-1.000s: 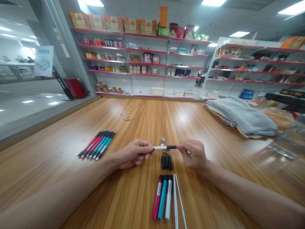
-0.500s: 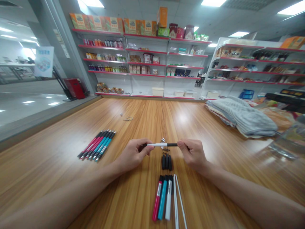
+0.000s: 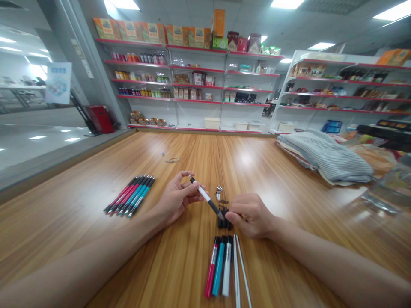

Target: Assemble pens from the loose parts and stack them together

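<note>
A pen with a white barrel and black ends [image 3: 204,195] slants down to the right, pinched between the thumb and fingers of my left hand [image 3: 181,194]. Its pointed end hangs over several short black sleeves [image 3: 221,223] on the table. My right hand [image 3: 252,216] is curled beside that end, thumb close to the sleeves; whether its fingers hold anything is hidden. Nearer to me lie three pen barrels: a pink one [image 3: 211,269], a blue one [image 3: 219,269] and a white one [image 3: 227,269]. Thin white refills [image 3: 236,269] lie along their right side.
Several pink and blue pens [image 3: 130,196] lie in a row on the left. Small metal cones [image 3: 219,188] sit beyond the sleeves. Farther off is a thin loop [image 3: 172,160]. Folded cloths [image 3: 327,154] and a clear container [image 3: 390,188] occupy the right side.
The pen has swung from level between both hands to a slant, its pointed end now uncovered. My right hand has come off that end and moved slightly down and left.
</note>
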{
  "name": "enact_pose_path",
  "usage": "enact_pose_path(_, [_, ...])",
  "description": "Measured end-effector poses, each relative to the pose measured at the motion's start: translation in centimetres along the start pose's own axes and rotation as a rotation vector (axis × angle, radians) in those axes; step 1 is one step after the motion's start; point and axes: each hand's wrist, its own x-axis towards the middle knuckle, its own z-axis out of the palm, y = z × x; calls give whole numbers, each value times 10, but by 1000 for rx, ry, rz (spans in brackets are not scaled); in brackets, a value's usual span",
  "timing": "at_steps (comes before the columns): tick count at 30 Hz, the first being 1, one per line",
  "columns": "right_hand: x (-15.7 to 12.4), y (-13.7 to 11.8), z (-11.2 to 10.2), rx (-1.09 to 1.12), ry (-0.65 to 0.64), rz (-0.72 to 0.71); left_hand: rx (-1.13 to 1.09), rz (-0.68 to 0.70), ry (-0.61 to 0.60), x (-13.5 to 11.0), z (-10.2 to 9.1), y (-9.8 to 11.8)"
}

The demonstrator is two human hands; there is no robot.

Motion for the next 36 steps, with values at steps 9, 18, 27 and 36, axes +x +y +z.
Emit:
enact_pose_path(9, [-4,7,3,-42,64,43,34,-70,-108,-3,2,2])
enact_pose_path(18, [-2,5,2,-47,63,64,43,-96,-132,-4,1,2])
enact_pose_path(27, [-4,7,4,-43,67,85,59,-96,-151,-4,0,1])
enact_pose_path(36, [-4,6,4,-25,71,84,36,-108,-103,-4,4,4])
